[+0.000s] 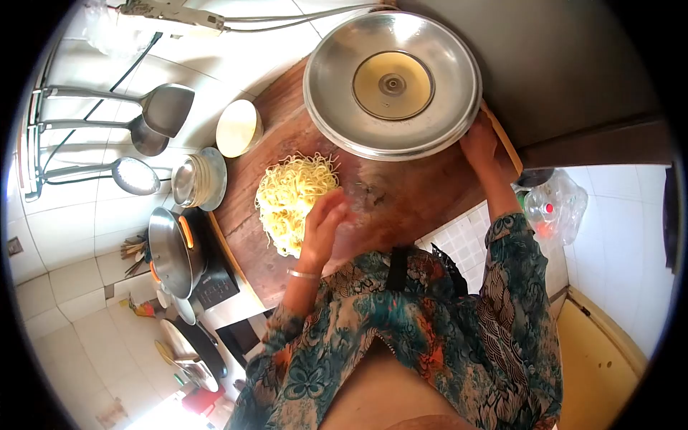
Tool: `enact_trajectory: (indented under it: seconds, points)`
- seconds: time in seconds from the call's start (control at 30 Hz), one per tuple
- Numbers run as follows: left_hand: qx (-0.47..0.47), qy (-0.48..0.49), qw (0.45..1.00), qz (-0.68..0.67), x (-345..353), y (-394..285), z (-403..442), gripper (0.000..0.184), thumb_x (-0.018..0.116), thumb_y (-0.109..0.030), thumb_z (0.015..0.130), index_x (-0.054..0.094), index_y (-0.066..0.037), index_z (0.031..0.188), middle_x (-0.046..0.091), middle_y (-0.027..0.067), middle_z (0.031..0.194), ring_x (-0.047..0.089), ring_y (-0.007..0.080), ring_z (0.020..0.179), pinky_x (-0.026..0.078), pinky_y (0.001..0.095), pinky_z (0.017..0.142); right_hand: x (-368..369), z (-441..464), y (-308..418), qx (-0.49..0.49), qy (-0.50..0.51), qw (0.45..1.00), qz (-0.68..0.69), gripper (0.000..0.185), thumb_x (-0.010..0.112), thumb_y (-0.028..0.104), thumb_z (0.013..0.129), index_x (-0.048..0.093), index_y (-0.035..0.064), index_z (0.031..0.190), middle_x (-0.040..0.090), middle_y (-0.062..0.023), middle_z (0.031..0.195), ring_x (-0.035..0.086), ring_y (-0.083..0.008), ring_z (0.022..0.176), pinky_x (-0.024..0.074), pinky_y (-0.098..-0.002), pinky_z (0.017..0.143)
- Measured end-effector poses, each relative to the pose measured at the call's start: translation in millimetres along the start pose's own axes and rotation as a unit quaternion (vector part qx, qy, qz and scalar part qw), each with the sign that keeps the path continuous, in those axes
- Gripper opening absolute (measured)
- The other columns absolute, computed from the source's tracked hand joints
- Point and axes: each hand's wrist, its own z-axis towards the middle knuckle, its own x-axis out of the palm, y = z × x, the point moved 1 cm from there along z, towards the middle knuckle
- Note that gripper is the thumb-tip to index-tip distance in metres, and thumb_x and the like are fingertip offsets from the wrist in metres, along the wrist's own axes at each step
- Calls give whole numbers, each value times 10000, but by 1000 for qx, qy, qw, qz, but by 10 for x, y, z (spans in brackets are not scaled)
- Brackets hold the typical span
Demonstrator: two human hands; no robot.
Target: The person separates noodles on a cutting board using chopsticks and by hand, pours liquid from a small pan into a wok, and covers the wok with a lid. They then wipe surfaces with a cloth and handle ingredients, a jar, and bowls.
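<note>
A heap of yellow noodles lies loose on the wooden worktop. My left hand hovers at the heap's right edge, a bracelet on its wrist. Its fingers are apart, slightly bent and a little blurred, with nothing held in them. At the far side of the worktop sits a large round steel lid with a yellowish see-through centre and a knob. My right hand is at the lid's right rim, fingers closed against the edge and partly hidden. What lies under the lid is hidden.
A pale bowl and stacked bowls stand at the left. Spatulas and a skimmer hang on the tiled wall. A wok sits on the cooktop. A dark panel bounds the right side.
</note>
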Motion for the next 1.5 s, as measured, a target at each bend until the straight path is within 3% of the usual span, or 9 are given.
enact_trajectory:
  seconds: [0.27,0.53,0.63,0.67,0.8,1.2,1.27,1.37,1.5]
  points:
    - [-100,76,943,-308,463,-258,964,429,543,-252,888,436,-48,1249,537,104,1189,537,272,1072,456,429,901,55,190,82,-20,-65,995,76,505,592,371,811,527,59,1202,576,-201,1142,544,-338,1081,452,-416,878]
    - [-73,20,899,-431,580,-195,1393,415,538,-74,806,441,-4,1203,527,126,1191,509,285,1102,405,452,972,105,258,137,-50,-102,985,130,608,568,374,840,382,53,1322,467,-202,1283,442,-338,1197,370,-401,983]
    - [-59,13,905,-422,548,-280,1429,417,543,-70,795,450,-3,1195,537,123,1177,513,290,1096,402,454,974,-174,438,409,71,66,991,89,554,578,311,850,408,40,1302,456,-177,1314,415,-284,1239,334,-352,1009]
    - [-51,12,904,-425,531,-276,1456,424,545,-58,788,452,-5,1198,539,117,1175,517,289,1090,403,453,973,-98,479,389,96,32,990,100,531,576,315,841,445,26,1266,473,-200,1286,427,-311,1221,345,-367,993]
    - [-43,-1,905,-423,475,-265,1483,439,548,-33,775,450,-8,1202,545,114,1162,522,290,1082,409,451,963,-123,546,451,-19,-9,998,63,512,583,308,823,461,33,1237,509,-219,1222,458,-362,1164,380,-417,940]
    - [-29,-36,928,-370,261,-227,1211,437,529,6,768,430,25,1192,549,131,1117,540,304,1040,448,457,919,99,600,219,-2,56,998,-23,567,580,314,835,376,32,1281,421,-186,1233,389,-352,1183,360,-458,968]
    - [-57,-34,922,-380,216,-158,1132,430,530,14,756,443,32,1177,558,131,1101,544,295,1034,442,448,929,101,578,271,17,5,1000,12,574,585,318,830,375,29,1280,405,-192,1250,374,-352,1203,353,-457,974]
    - [-58,-23,918,-392,182,-25,958,425,535,19,750,453,34,1167,563,134,1089,549,282,1026,443,430,932,421,724,-209,4,36,977,210,426,389,244,948,383,50,1327,457,-129,1303,421,-260,1211,345,-376,997]
    - [-56,-28,923,-380,11,60,545,429,543,17,746,452,46,1165,563,133,1086,556,269,1010,450,398,930,722,969,-654,-40,76,975,203,463,499,277,884,415,56,1282,425,-149,1298,403,-307,1206,350,-417,982]
